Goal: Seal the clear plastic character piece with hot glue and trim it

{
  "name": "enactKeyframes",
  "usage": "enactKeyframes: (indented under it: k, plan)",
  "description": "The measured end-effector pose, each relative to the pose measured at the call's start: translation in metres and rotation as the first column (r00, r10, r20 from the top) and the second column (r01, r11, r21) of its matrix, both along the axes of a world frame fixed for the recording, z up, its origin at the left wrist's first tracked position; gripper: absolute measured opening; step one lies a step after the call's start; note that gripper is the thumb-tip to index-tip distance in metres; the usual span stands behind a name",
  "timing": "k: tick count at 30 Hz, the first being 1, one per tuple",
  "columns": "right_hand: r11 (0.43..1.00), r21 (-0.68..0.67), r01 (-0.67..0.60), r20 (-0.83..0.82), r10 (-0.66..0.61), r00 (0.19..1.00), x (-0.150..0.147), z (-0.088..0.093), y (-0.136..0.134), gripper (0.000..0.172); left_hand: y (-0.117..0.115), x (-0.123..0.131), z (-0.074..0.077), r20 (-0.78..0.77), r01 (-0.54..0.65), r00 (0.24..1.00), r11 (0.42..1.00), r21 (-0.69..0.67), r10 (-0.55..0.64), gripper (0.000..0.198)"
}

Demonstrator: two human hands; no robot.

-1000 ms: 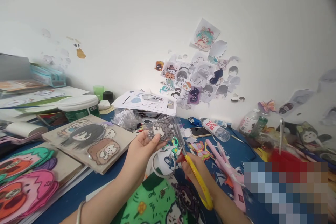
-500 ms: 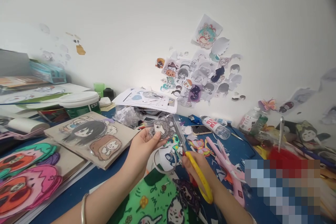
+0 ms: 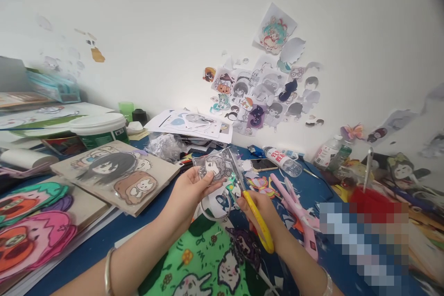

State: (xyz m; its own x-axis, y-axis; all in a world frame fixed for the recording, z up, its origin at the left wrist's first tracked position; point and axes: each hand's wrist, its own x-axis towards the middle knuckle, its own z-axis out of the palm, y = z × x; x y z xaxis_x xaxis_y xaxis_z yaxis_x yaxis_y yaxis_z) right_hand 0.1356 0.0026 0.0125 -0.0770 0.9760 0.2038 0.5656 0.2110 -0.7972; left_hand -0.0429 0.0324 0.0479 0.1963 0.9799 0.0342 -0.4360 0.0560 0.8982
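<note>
By the left hand (image 3: 189, 190) a plastic-covered drawing (image 3: 216, 166) is pinched; beside it, scissors (image 3: 261, 227) are gripped in the right hand (image 3: 269, 215).

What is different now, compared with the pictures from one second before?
Mainly the view shifted: the wall drawings, white-lidded tub and yellow-handled scissors now sit higher in the picture. Nothing was taken hold of or let go. The left hand still holds the clear-edged cutout, the right hand the scissors.
</note>
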Motion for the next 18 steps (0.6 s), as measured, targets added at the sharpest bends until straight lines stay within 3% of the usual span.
enactKeyframes:
  k: [5,12,18]
  plan:
    - [0.999,0.012,-0.044,0.039,0.044,0.998,0.0012,0.0017,-0.0003,0.055,0.0000,0.0005,-0.0009,-0.028,0.011,1.000,1.000,-0.024,-0.012,0.010]
    - [0.993,-0.118,0.017,-0.112,-0.031,0.993,-0.0049,-0.0001,-0.0027,0.052,0.0007,0.0028,-0.0017,0.024,0.005,1.000,1.000,-0.030,-0.004,0.011]
    - [0.999,-0.032,0.028,-0.064,-0.030,0.998,-0.0010,-0.0021,-0.0015,0.042,0.0002,0.0020,0.0033,0.095,0.043,0.995,0.996,-0.085,-0.034,0.006]
